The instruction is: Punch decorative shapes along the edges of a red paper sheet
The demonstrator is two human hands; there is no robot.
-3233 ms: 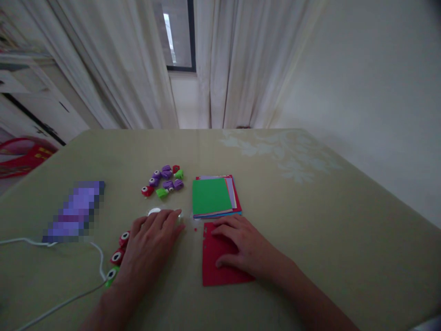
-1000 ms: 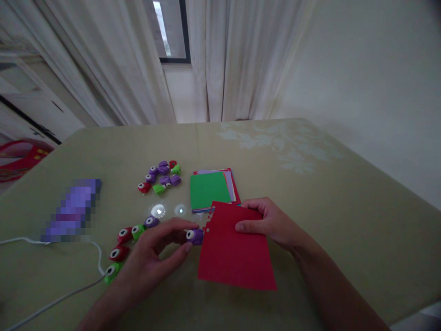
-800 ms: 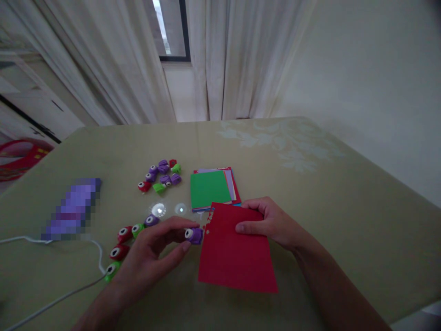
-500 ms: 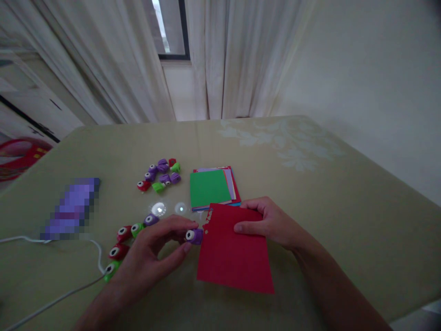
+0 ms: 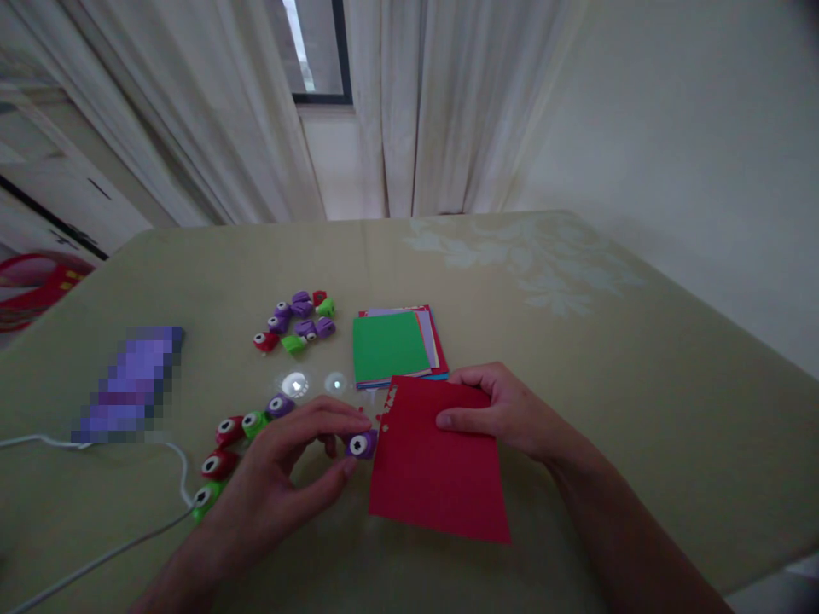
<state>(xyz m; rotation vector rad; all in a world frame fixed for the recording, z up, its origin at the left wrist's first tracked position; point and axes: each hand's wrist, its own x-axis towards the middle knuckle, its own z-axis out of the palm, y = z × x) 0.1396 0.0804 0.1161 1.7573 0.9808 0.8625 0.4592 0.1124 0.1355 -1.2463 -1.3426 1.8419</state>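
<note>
My right hand (image 5: 490, 401) pinches a red sheet of paper (image 5: 441, 469) near its upper right corner, thumb on top. Small cut-outs run along the upper part of the sheet's left edge. My left hand (image 5: 300, 456) is closed on a small purple craft punch (image 5: 362, 444) between thumb and fingers; its white round top with a dark shape faces me. The punch sits against the sheet's left edge, below the cut-outs. Whether the paper is inside its slot I cannot tell. Tiny red paper bits (image 5: 362, 410) show just beside the edge.
Behind the red sheet lies a stack of coloured paper, green on top (image 5: 389, 348). Several red, green and purple punches (image 5: 304, 324) are grouped at the back left; more (image 5: 221, 465) line up left of my left hand. A pixelated phone-like object (image 5: 131, 384) and white cable (image 5: 128, 541) lie left.
The purple punch has tilted so its white top shows more squarely, and it has moved slightly down along the sheet's edge. Red paper bits now show above it. My right hand keeps its grip.
</note>
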